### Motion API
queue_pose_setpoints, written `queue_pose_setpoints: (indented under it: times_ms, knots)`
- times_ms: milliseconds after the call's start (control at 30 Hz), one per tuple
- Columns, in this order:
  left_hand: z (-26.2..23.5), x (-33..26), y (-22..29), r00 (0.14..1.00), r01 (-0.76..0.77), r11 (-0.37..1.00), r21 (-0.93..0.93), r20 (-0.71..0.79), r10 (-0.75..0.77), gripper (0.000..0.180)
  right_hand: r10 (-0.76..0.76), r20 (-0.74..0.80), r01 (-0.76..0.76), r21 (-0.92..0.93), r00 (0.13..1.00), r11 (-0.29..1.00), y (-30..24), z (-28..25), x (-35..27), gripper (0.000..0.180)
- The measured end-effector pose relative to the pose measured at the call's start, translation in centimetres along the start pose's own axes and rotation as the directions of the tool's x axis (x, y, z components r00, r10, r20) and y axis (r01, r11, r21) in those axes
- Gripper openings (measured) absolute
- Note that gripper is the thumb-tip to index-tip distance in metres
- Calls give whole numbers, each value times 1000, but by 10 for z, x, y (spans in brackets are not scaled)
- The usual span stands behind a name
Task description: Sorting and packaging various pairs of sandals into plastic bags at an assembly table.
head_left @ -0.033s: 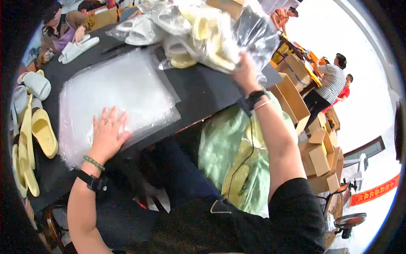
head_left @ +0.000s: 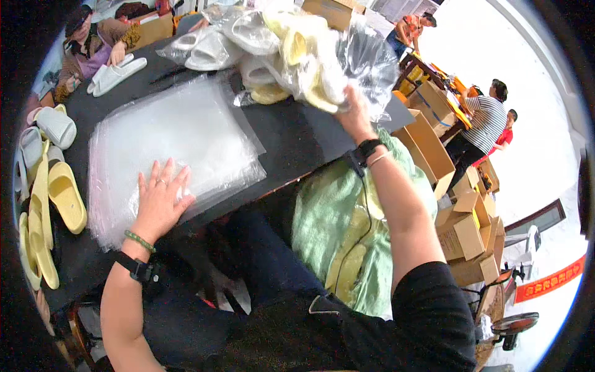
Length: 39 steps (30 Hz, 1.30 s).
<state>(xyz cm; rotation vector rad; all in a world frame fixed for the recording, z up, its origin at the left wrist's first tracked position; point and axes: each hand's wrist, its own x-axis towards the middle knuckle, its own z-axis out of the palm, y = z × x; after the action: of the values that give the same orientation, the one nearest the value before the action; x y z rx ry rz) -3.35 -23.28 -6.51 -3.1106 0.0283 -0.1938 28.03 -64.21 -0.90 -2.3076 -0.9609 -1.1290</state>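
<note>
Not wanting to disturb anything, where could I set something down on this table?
The widest bare patch of black table lies between the clear bags and the right hand. A smaller one sits between the yellow slippers and the bags' lower left corner. The far side is crowded with bagged slippers.

Hand passage is available over the dark tabletop (head_left: 297, 137) between the stack of flat bags (head_left: 167, 124) and the right hand (head_left: 357, 116), bounded at the far side by the heap of bagged slippers (head_left: 296, 53), while loose slippers (head_left: 67, 198) obstruct the left end.
</note>
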Motion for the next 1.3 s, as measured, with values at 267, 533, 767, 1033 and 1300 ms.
queue_pose_setpoints:
  times_ms: [267, 533, 767, 1033, 1300]
  knots:
    - [-3, -5, -4, 1000, 30, 997, -69, 2, -30, 63, 257, 258, -228, -136, 931, 964, 13, -4, 15, 76]
    - [3, -9, -5, 999, 22, 998, -64, -46, -25, 63, 230, 455, -231, -55, 860, 971, 34, -13, 20, 101]
    - [-3, -8, -1, 1000, 27, 998, -56, -14, -28, 63, 223, 702, -732, 606, 676, 311, -7, -82, -6, 68]
    - [-3, -5, -4, 999, 39, 998, -41, 11, -39, 63, 528, 705, -842, 539, 474, 36, -12, -134, -62, 47]
    - [5, -5, -2, 999, 8, 1000, -2, -43, -8, 61, 452, 776, -870, 493, 440, 0, -24, -192, -105, 37]
